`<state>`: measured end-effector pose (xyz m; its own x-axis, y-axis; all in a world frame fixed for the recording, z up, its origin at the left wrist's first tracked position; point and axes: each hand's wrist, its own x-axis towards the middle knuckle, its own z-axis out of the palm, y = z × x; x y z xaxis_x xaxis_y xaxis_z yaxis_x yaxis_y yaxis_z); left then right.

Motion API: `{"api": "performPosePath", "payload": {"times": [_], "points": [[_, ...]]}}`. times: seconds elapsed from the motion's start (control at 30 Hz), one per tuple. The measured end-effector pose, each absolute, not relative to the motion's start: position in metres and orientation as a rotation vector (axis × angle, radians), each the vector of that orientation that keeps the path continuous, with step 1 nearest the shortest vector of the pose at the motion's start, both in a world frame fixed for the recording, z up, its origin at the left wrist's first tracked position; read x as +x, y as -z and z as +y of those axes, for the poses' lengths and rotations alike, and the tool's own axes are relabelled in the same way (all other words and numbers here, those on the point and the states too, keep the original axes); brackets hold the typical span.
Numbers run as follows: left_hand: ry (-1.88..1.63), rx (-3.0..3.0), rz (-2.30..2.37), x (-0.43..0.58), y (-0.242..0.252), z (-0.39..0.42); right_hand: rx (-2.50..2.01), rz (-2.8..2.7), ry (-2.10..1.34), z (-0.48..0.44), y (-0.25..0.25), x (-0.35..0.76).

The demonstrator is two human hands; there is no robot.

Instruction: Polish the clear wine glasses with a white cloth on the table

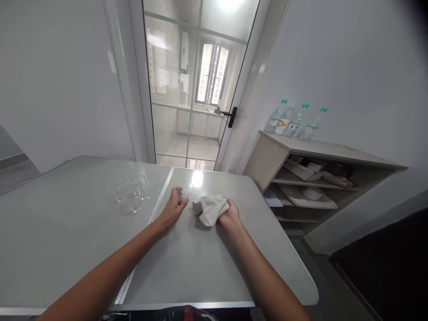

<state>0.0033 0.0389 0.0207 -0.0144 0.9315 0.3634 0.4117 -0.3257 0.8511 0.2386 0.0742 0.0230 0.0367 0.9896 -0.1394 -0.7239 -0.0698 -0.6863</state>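
My left hand [177, 204] is closed around a clear drinking glass [187, 191], with the thumb on the near side and the fingers on its left. The glass's round rim faces up and away from me. In my right hand [230, 214] is a crumpled white cloth [212, 208], which hangs over the palm and fingers and hides most of them. The cloth is just right of the glass, and a small gap shows between them. Several more clear glasses [133, 194] are grouped on the table to the left of my left hand.
The grey table [187, 267] has a pale metal seam running through it. Beyond its far edge is a glass door [170, 133] with a black handle [231, 117]. At right, several plastic bottles [294, 125] stand on a wooden shelf unit [321, 151] holding boxes and papers.
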Motion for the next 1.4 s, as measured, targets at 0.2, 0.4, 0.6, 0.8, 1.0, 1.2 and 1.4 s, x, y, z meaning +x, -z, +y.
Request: {"api": "performPosePath", "payload": {"times": [0.2, 0.4, 0.6, 0.8, 1.0, 1.2, 1.4], "points": [[-1.083, 2.263, 1.507, 0.007, -0.017, 0.035, -0.856, -1.077, -1.120, 0.048, -0.030, 0.232], [-0.974, 2.620, 1.517, 0.008, -0.009, 0.025, -0.784, -1.778, -1.137, 0.032, -0.035, 0.231], [-1.003, 2.597, 1.437, 0.014, -0.011, 0.019, -0.717, -1.809, -1.095, 0.035, -0.037, 0.233], [-1.031, 2.212, 1.316, 0.022, -0.018, 0.020, -0.759, -1.562, -1.145, 0.038, -0.038, 0.234], [-1.090, 2.135, 1.299, 0.026, -0.019, 0.021, -0.784, -1.403, -1.171, 0.039, -0.036, 0.236], [-1.183, 2.330, 1.334, 0.033, -0.005, 0.013, -0.730, -1.772, -1.015, 0.036, -0.043, 0.244], [-1.131, 2.510, 1.516, 0.031, 0.003, 0.007, -0.684, -1.929, -1.019, 0.038, -0.042, 0.239]]}}
